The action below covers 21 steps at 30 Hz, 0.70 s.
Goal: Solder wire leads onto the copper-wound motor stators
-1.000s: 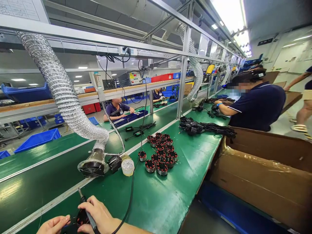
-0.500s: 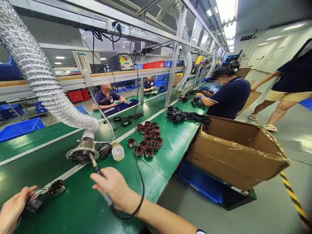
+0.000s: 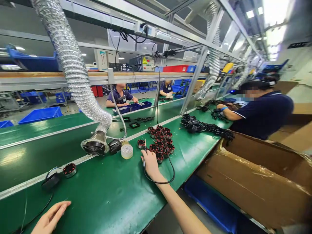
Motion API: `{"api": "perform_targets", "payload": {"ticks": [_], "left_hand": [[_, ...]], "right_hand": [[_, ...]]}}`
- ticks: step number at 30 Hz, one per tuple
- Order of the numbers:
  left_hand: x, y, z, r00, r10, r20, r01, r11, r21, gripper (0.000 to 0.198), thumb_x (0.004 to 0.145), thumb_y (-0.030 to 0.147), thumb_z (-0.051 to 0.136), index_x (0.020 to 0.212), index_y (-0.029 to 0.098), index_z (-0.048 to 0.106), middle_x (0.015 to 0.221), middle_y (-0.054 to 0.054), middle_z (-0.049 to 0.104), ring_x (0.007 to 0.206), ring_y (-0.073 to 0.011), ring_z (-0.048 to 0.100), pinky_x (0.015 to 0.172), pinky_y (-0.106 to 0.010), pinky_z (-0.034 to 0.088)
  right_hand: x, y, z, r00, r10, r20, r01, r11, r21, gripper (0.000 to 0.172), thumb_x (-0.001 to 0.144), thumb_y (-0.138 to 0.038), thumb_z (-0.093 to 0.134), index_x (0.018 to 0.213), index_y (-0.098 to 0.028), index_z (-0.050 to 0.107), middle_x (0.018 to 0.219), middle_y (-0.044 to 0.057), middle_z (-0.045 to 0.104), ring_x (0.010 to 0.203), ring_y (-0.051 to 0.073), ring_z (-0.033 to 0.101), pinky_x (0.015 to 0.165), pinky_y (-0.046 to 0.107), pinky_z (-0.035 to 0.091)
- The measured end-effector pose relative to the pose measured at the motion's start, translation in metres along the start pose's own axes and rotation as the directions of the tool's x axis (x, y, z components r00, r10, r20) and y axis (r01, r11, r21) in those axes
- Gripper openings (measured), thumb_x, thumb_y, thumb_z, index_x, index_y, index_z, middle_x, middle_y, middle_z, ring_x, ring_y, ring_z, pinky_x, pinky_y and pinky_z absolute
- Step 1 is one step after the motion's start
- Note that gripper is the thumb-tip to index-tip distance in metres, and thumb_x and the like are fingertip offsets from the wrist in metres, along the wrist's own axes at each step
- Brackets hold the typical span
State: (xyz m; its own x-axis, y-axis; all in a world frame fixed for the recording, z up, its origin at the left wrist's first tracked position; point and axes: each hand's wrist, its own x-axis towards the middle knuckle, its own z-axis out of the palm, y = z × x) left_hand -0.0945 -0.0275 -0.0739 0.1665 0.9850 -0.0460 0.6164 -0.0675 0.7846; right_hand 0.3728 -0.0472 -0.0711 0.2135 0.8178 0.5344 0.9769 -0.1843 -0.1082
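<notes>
My right hand [image 3: 151, 163] is closed around a soldering iron [image 3: 144, 152], its tip pointing up beside the group of motor stators [image 3: 159, 139] with black cores and red windings. A black cable loops from the iron over my wrist. Over the bench at lower left, my left hand [image 3: 52, 216] has its fingers stretched out, with nothing visible in them. Beyond it lie a black round part [image 3: 50, 182] with a wire and a single stator [image 3: 69, 170]. A clear roll of tape [image 3: 126, 151] rests near the bench's middle.
A foil duct [image 3: 75, 71] ends in a fume hood [image 3: 95, 144] above the green bench [image 3: 104, 195]. Bundled black cables [image 3: 204, 126] lie at right, near a seated co-worker [image 3: 263, 110]. An open cardboard box [image 3: 243, 175] stands against the bench edge.
My left hand has let go of the black part, which now lies by the single stator. My right hand has carried the soldering iron from the fume hood to the grouped stators. The view has shifted left.
</notes>
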Motion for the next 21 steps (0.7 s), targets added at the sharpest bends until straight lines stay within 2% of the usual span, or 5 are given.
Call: {"api": "perform_targets", "payload": {"ticks": [4,7,11,16,21], "left_hand": [[-0.001,0.019,0.003,0.984,-0.078,0.158,0.11,0.973,-0.204,0.073,0.068,0.084,0.046,0.085,0.018,0.07,0.063,0.0,0.052,0.047,-0.011,0.039,0.043,-0.022,0.031],[0.006,0.042,0.004,0.965,-0.062,0.256,0.113,0.975,-0.191,0.07,0.07,0.082,0.048,0.081,0.016,0.067,0.055,0.004,0.039,0.049,-0.0105,0.033,0.044,-0.02,0.022],[0.02,0.061,0.013,0.943,0.01,0.333,0.051,0.984,-0.172,0.063,0.075,0.074,0.049,0.081,0.013,0.066,0.056,0.004,0.042,0.051,-0.0101,0.032,0.047,-0.021,0.022],[0.024,0.049,0.02,0.957,0.03,0.287,0.029,0.979,-0.199,0.06,0.077,0.071,0.052,0.076,0.012,0.066,0.06,0.002,0.051,0.05,-0.0094,0.034,0.048,-0.023,0.022],[0.016,0.035,0.011,0.966,0.048,0.256,0.009,0.976,-0.217,0.052,0.079,0.063,0.056,0.066,0.013,0.062,0.063,0.0,0.056,0.052,-0.0093,0.036,0.05,-0.024,0.023]], "right_hand": [[-0.018,-0.03,0.003,1.0,-0.016,-0.023,0.019,0.991,0.133,0.032,0.089,-0.003,0.045,0.115,-0.017,0.057,0.101,0.011,0.059,0.089,0.025,0.053,0.081,0.036,0.043],[-0.035,-0.075,0.001,0.996,-0.085,0.007,0.078,0.943,0.324,0.035,0.086,-0.002,0.045,0.116,-0.019,0.055,0.105,0.011,0.057,0.089,0.026,0.052,0.079,0.037,0.047],[-0.055,-0.154,-0.007,0.976,-0.195,0.097,0.113,0.832,0.543,0.04,0.084,-0.004,0.05,0.12,-0.022,0.051,0.109,0.011,0.055,0.091,0.027,0.054,0.08,0.042,0.05],[-0.059,-0.221,-0.025,0.895,-0.438,0.089,0.157,0.494,0.855,0.046,0.084,-0.011,0.058,0.127,-0.024,0.045,0.119,0.011,0.052,0.099,0.023,0.058,0.087,0.039,0.052],[-0.032,-0.224,-0.017,0.822,-0.569,0.003,0.184,0.272,0.944,0.045,0.086,-0.018,0.059,0.129,-0.023,0.046,0.121,0.01,0.057,0.109,0.021,0.058,0.099,0.038,0.047]]}}
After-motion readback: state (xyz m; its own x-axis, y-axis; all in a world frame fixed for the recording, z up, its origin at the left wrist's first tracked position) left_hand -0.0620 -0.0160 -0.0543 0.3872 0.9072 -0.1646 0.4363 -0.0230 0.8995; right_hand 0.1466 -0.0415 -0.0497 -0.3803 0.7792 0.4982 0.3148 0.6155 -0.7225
